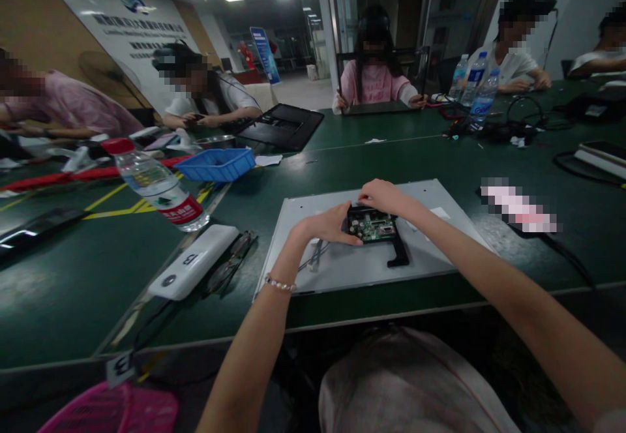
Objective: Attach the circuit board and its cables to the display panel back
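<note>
A green circuit board [374, 227] sits in a black plastic frame [400, 250] on a light grey panel. My left hand [332, 226] grips the frame's left side, thumb along the near edge and fingers behind it. At the far edge of the frame, my right hand [384, 197] is closed with its fingertips bent downward; what they pinch is hidden. A thin grey tool or cable [315, 257] lies on the panel beside my left wrist.
The grey panel [440, 250] rests on a green table [337, 159]. To the left are a water bottle [163, 188], a white power bank [195, 263], glasses [232, 260] and a blue tray [215, 164]. A phone [518, 210] lies right. Several people sit around the table.
</note>
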{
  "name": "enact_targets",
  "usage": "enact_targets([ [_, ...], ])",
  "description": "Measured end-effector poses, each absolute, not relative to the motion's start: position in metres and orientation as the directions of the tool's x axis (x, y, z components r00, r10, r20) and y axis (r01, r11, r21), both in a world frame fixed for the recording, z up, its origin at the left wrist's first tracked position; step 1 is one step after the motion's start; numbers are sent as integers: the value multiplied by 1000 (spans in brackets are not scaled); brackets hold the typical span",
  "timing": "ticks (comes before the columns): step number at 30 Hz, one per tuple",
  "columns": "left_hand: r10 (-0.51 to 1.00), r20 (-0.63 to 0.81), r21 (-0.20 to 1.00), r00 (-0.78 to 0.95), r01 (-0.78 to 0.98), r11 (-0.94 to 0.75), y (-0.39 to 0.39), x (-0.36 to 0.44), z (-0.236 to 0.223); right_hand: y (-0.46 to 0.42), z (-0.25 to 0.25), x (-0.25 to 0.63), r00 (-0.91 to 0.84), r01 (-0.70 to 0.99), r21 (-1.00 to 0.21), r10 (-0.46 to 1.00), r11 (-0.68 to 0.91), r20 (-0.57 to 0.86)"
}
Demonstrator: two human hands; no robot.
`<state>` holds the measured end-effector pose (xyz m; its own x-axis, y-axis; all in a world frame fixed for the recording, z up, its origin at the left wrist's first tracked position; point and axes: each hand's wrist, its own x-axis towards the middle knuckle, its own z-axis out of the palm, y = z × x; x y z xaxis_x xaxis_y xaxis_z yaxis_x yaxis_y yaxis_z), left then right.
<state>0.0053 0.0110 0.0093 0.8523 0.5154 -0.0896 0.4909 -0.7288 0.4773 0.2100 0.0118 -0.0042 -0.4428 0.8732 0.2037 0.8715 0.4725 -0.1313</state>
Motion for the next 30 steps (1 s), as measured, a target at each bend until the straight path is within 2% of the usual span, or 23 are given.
enact_targets([
  [6,529,-121,471,840,517,-715,12,5,7,-1,-7,199,-398,857,-258,892,445,215],
  [10,526,-119,458,842,517,-723,11,5,6,-3,-11,202,-453,803,-315,861,506,231],
  [16,534,-106,483,839,513,-710,10,6,5,-1,-14,202,-406,822,-334,885,462,226],
  [20,519,-100,499,849,494,-712,8,6,9,-1,-13,202,-352,858,-278,889,431,292],
  [24,529,-127,498,839,515,-698,6,6,11,-2,-14,203,-421,836,-247,861,490,284],
  [30,557,-147,482,818,551,-682,9,5,6,-2,-18,203,-475,782,-303,836,544,276],
])
